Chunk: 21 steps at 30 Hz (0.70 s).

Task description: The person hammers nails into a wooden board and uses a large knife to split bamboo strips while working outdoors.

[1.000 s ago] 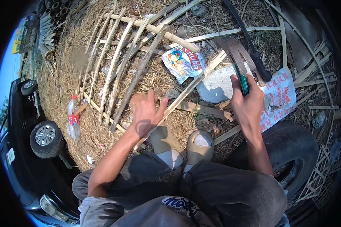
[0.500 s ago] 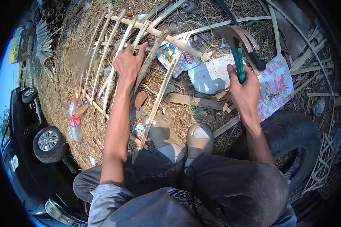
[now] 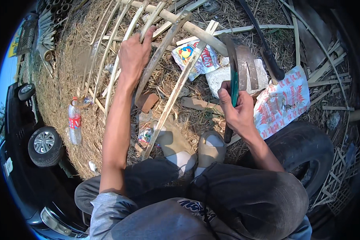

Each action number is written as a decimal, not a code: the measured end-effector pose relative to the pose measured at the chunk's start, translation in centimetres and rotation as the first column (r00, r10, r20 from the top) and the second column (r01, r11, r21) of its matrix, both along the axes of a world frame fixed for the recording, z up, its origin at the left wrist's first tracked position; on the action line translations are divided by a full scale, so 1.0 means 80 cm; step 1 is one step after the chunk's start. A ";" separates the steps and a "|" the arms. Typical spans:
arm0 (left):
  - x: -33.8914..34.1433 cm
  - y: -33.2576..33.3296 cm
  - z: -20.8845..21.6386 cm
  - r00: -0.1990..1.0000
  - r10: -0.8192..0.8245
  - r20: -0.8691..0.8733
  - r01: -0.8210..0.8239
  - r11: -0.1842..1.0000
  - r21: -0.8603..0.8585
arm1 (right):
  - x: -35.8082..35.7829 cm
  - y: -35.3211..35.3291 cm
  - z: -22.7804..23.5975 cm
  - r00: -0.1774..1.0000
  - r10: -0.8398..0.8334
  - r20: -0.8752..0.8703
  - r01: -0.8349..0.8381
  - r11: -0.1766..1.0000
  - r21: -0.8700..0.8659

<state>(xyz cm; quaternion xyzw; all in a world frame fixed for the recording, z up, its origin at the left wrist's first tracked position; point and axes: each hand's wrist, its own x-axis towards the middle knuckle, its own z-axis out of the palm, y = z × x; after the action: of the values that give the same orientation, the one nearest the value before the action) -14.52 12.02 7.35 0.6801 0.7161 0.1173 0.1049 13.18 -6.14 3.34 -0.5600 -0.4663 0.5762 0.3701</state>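
A row of pale bamboo slats (image 3: 173,98) fans out from a thicker bamboo crosspiece (image 3: 196,31) on the ground in front of me. My left hand (image 3: 135,53) is closed over one slat near the crosspiece, its fingertips hidden from view. In my right hand (image 3: 239,107) is a claw hammer (image 3: 233,80) with a green handle and dark grip end, held upright above a whitish block (image 3: 219,81). The rusty hammer head partly covers that block. Beyond it lies a large knife (image 3: 271,62) with a black handle.
A printed plastic sheet (image 3: 288,100) and an old tire (image 3: 304,140) lie at right. Colourful wrappers (image 3: 194,60) rest under the slats. At left stand a plastic bottle (image 3: 75,124) and a parked black car (image 3: 24,188). Brick pieces (image 3: 148,101) lie near my sandals (image 3: 212,148).
My right hand has moved left and down, and the hammer has turned, bringing its head lower over the block. My left hand stays at the slats, slightly higher in view.
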 end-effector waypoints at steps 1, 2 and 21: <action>-0.004 0.000 0.004 1.000 0.009 -0.004 -0.010 1.000 -0.027 | -0.009 0.004 0.004 0.985 -0.082 -0.152 0.082 0.997 -0.002; -0.007 -0.001 0.001 1.000 0.015 -0.003 -0.015 1.000 -0.023 | -0.016 0.007 0.007 0.940 -0.161 -0.301 0.163 0.987 -0.018; 0.097 -0.072 -0.046 0.966 0.118 0.229 -0.117 0.993 -0.017 | -0.100 0.027 -0.020 0.549 -0.446 -0.707 0.275 0.895 -0.351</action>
<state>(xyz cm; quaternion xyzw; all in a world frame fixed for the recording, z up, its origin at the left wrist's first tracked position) -6.77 6.25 3.65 0.6181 0.7384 0.1999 0.1809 5.21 -4.00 1.74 -0.3765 -0.0763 0.7136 0.5858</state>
